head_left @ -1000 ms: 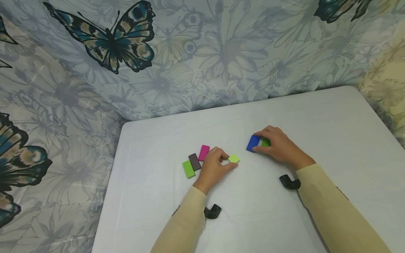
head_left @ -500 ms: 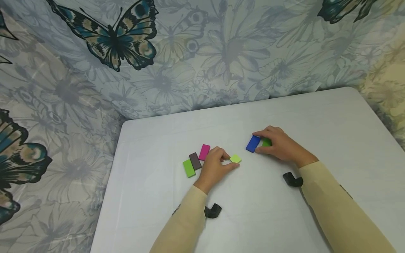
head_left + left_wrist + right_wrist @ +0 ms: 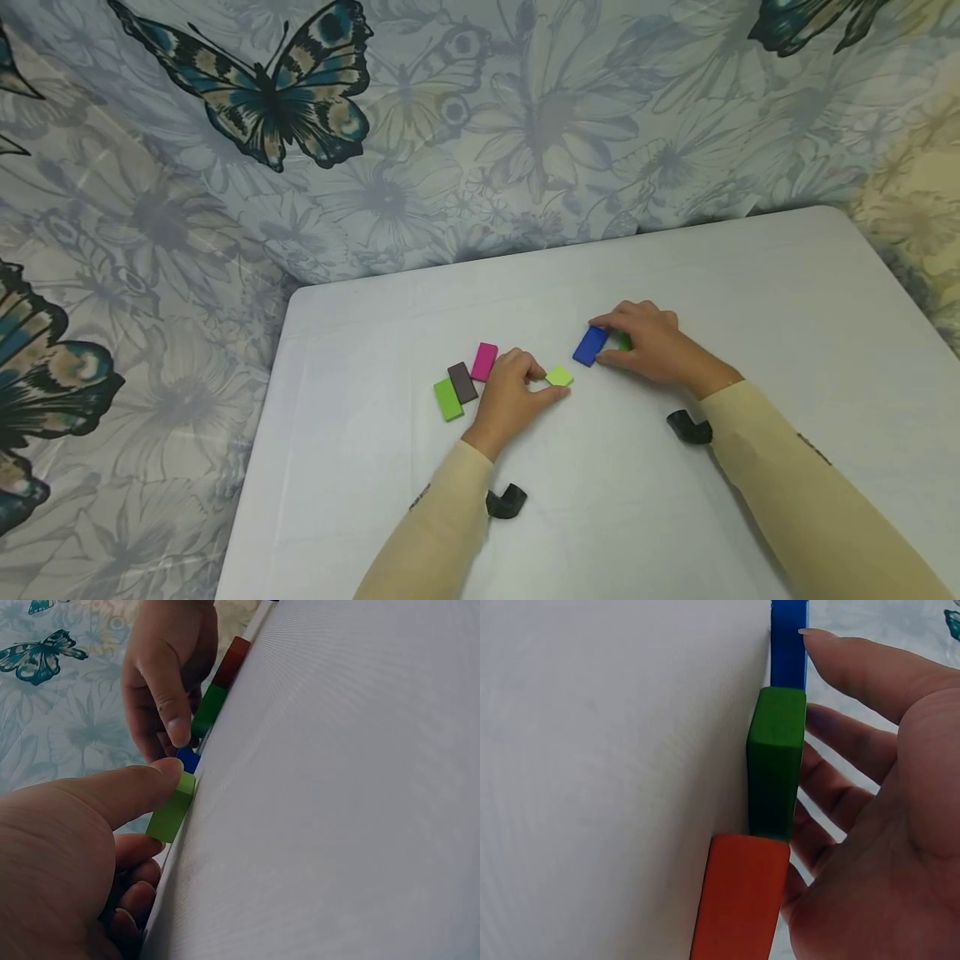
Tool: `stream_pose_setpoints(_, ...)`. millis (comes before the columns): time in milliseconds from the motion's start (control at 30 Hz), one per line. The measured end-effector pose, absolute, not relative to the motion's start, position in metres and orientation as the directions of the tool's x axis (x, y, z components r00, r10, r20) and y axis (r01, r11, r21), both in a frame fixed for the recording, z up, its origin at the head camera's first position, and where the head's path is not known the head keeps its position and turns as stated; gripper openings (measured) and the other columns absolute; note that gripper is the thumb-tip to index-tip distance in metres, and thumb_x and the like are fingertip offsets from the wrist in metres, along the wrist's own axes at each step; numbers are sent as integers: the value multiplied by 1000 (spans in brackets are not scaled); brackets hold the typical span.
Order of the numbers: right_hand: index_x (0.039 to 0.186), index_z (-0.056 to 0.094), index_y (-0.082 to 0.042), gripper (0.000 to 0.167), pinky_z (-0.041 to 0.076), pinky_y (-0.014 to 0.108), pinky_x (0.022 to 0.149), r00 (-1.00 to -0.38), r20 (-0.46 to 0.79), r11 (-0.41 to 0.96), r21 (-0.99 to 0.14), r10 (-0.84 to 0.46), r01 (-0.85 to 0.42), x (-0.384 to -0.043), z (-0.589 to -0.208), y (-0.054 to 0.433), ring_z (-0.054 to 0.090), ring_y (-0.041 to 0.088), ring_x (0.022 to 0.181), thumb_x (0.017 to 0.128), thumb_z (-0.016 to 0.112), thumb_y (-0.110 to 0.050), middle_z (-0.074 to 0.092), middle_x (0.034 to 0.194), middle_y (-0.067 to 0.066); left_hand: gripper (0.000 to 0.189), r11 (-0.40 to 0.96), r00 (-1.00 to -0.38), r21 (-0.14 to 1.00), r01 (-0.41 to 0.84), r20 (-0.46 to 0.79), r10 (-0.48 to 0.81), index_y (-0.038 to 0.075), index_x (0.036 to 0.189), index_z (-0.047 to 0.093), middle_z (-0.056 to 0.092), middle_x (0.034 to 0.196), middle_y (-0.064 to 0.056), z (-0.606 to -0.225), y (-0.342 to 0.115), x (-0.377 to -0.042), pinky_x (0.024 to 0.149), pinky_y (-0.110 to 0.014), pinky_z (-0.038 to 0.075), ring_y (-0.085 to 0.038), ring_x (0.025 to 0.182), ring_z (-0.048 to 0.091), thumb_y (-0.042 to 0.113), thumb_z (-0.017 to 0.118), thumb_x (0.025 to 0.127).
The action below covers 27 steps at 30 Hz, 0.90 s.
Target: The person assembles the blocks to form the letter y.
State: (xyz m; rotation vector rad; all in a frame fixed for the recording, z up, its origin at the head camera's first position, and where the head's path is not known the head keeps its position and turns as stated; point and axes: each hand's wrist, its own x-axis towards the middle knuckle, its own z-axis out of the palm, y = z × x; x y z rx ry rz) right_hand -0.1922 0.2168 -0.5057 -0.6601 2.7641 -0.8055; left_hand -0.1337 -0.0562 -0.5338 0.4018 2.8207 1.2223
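In the head view, my left hand [image 3: 508, 402] pinches a lime-green block [image 3: 558, 377] between thumb and fingers at mid-table. To its right, my right hand [image 3: 654, 343] grips the blue block [image 3: 590, 346], thumb at the near end and a finger at the far end. Under the right palm sits a darker green block [image 3: 625, 342], mostly hidden from above. The right wrist view shows an orange block [image 3: 742, 896] behind that green one, in a row with it. A narrow space separates the lime block from the blue one.
Left of my left hand lie a magenta block [image 3: 484, 362], a dark brown block [image 3: 462, 382] and a bright green block [image 3: 447, 400], set stepwise side by side. The white table [image 3: 360, 500] ends at a floral cloth with butterflies [image 3: 525, 125] behind and at left.
My right hand has shifted a little to the left, carrying the blue block closer to the lime-green one. My left hand and the three blocks beside it have stayed put.
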Motion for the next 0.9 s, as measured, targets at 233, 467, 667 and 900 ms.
stream_pose_setpoints(233,144,70,-8,51,32,60,91,-890,-61,770,-532,-451,-353,-190,-505,213,53,38,121,99,83,-27,67,128,11,33,653,-966,726,214,59,251,16,97,68,56,94,9,-537,-56,-133,79,-25,47,-10,91,51,35,94,90)
stream_pose_setpoints(467,142,72,-9,47,30,64,93,-888,-37,755,-543,-458,-367,-185,-505,207,52,40,123,99,83,-26,67,127,10,34,654,-965,723,222,66,255,16,96,67,55,93,9,-537,-56,-134,79,-25,47,-9,91,51,36,94,90)
stream_pose_setpoints(667,141,73,-9,46,31,61,91,-885,-27,752,-540,-464,-378,-183,-508,203,54,39,123,99,83,-27,67,127,9,34,652,-964,722,230,76,256,15,97,67,56,93,8,-537,-56,-133,80,-25,47,-10,91,51,35,94,90)
stream_pose_setpoints(900,138,74,-9,47,32,63,94,-889,-11,755,-533,-458,-383,-182,-508,198,55,39,122,98,85,-29,68,126,9,34,643,-959,722,253,99,267,15,96,68,57,93,8,-536,-56,-133,79,-26,47,-10,90,51,35,95,89)
